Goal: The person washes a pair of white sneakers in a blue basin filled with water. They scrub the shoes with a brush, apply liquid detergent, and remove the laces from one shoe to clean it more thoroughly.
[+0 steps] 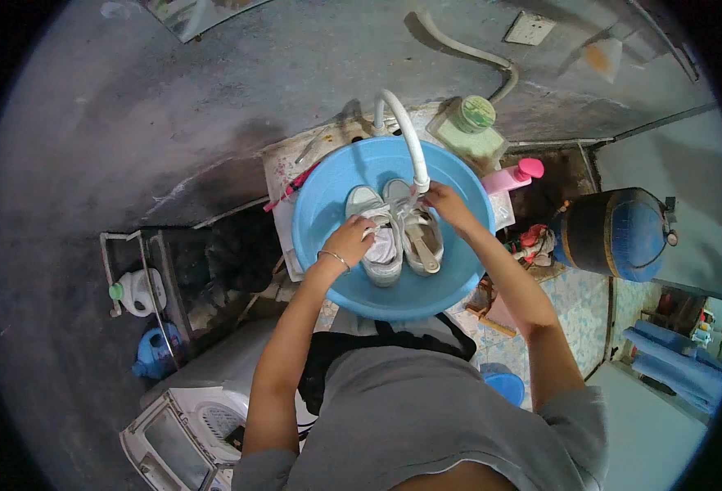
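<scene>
A pair of white lace-up shoes stands in a light blue plastic basin (pixel 312 221), toes pointing away from me. My left hand (pixel 347 243) is closed at the side of the left shoe (pixel 385 268), its fingertips by the laces and the white tongue. My right hand (pixel 448 204) reaches the upper part of the right shoe (pixel 431 231), just below the mouth of the white curved faucet (pixel 410 135). Its fingers are bent, and what they grip is partly hidden. A beige-handled brush (pixel 426 257) sticks out of the right shoe's opening.
Right of the basin lies a pink pump bottle (pixel 512 176); behind it stands a green-lidded jar (pixel 476 114). A dark blue barrel (pixel 611 235) stands farther right. A washing machine (pixel 205 421) is at lower left, near white (pixel 142 292) and blue (pixel 156 350) jugs.
</scene>
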